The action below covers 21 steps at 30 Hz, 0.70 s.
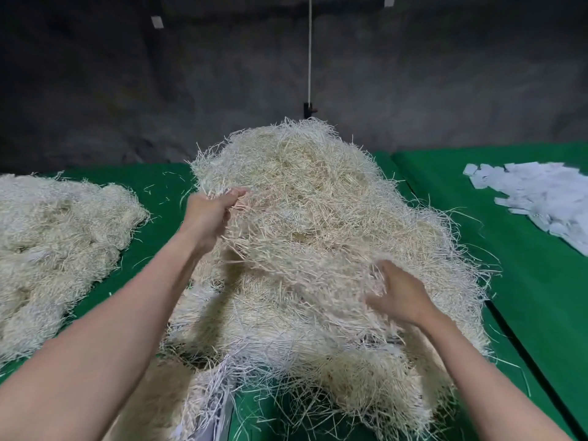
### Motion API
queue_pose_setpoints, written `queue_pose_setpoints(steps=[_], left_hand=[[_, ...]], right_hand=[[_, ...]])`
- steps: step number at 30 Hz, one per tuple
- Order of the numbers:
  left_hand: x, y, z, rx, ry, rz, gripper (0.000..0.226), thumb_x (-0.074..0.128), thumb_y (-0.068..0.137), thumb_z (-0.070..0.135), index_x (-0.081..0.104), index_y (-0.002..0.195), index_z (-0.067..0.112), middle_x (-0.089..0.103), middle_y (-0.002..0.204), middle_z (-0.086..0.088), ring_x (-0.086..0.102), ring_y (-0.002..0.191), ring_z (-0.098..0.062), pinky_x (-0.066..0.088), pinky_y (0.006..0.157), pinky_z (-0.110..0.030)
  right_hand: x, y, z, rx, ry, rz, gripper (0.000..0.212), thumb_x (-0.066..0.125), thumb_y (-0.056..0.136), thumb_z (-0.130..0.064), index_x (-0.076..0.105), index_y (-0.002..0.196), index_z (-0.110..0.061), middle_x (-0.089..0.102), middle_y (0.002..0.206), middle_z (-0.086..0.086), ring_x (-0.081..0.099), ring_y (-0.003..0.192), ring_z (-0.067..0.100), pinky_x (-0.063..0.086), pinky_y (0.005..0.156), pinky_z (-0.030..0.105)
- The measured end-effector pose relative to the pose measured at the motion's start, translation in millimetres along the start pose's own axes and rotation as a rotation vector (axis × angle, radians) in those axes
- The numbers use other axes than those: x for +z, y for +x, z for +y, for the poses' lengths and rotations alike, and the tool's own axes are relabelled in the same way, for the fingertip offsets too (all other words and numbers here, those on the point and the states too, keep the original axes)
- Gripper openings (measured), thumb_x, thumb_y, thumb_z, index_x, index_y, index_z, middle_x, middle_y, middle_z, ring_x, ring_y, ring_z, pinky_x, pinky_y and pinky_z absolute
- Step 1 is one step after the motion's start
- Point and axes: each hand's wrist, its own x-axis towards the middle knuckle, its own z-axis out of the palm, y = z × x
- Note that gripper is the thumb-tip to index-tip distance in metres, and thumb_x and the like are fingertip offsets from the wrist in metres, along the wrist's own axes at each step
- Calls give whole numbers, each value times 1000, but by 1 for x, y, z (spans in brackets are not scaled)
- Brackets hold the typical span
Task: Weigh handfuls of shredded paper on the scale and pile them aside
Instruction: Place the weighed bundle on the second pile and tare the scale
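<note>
A big mound of cream shredded paper (305, 192) fills the middle of the green table (541, 281). My left hand (213, 214) grips a clump of strands at the mound's left flank, fingers curled into it. My right hand (401, 294) is dug into the strands lower on the right side, its fingers partly buried and blurred. A loose sheet of strands (286, 259) stretches between the two hands. No scale shows in view.
A second, flatter pile of shredded paper (57, 243) lies at the left. White paper slips (541, 198) are heaped at the right. A dark seam (521, 354) splits the green cover. A grey wall with a white cord (309, 52) stands behind.
</note>
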Motion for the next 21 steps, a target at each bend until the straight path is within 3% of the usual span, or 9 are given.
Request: queue_pose_setpoints(steps=[3, 7, 9, 11, 14, 15, 17, 19, 21], left_hand=[[4, -3, 0, 11, -33, -38, 60, 65, 85, 18, 42, 139, 5, 74, 85, 2, 40, 38, -2, 30, 34, -16], [18, -15, 8, 3, -81, -87, 38, 62, 87, 14, 56, 122, 1, 73, 88, 0, 44, 45, -3, 33, 41, -16], [24, -22, 16, 54, -100, -146, 19, 62, 88, 13, 65, 104, 3, 71, 85, -3, 45, 46, -4, 34, 42, -16], [26, -27, 25, 191, -36, -209, 11, 65, 86, 16, 67, 91, 7, 67, 79, 0, 46, 47, -4, 35, 43, -16], [22, -28, 25, 579, 788, -401, 24, 71, 75, 39, 66, 94, 24, 63, 102, 19, 57, 84, 3, 51, 79, -25], [23, -28, 16, 543, 1178, -515, 44, 72, 72, 47, 62, 110, 27, 57, 111, 20, 53, 93, 1, 47, 88, -27], [24, -31, -9, 257, 1640, -696, 46, 70, 74, 50, 62, 106, 18, 62, 92, 15, 53, 73, -2, 47, 72, -17], [21, -26, -25, 100, 1430, -700, 30, 72, 78, 41, 62, 82, 13, 62, 74, 11, 55, 62, -7, 42, 56, -9], [15, -17, -23, 37, 1038, -514, 55, 77, 75, 33, 55, 117, 5, 61, 107, 4, 60, 93, -16, 43, 76, -12]], right_hand=[[-41, -5, -36, -81, 162, 54, 61, 72, 76, -24, 43, 130, -26, 53, 116, -10, 49, 100, 8, 48, 91, 32], [-58, -8, -98, -161, 134, 306, 48, 69, 75, -28, 48, 119, -30, 50, 109, -15, 50, 116, 14, 35, 106, 39], [-39, -7, -131, -182, 240, 76, 77, 71, 73, -39, 31, 138, -32, 49, 131, -8, 45, 126, 18, 33, 110, 45], [-4, 0, -145, -213, 90, -146, 77, 66, 81, -43, 25, 144, -28, 57, 114, -3, 54, 115, 19, 35, 108, 46], [28, 14, -129, -149, 94, -54, 35, 57, 92, -34, 54, 125, -20, 57, 88, -8, 62, 75, 8, 52, 68, 21], [32, 18, -124, -123, 192, 5, 31, 59, 91, -27, 58, 121, -21, 60, 90, -9, 60, 68, 4, 49, 59, 16], [34, 23, -118, -142, 286, 89, 38, 67, 86, -24, 57, 122, -23, 65, 93, -8, 60, 64, 3, 48, 58, 15], [35, 25, -108, -194, 184, 148, 42, 68, 85, -30, 55, 124, -20, 64, 89, -8, 62, 72, 11, 51, 82, 26], [42, 27, -84, -187, -32, 133, 34, 59, 91, -24, 54, 124, -21, 59, 85, -9, 58, 79, 13, 41, 102, 40]])
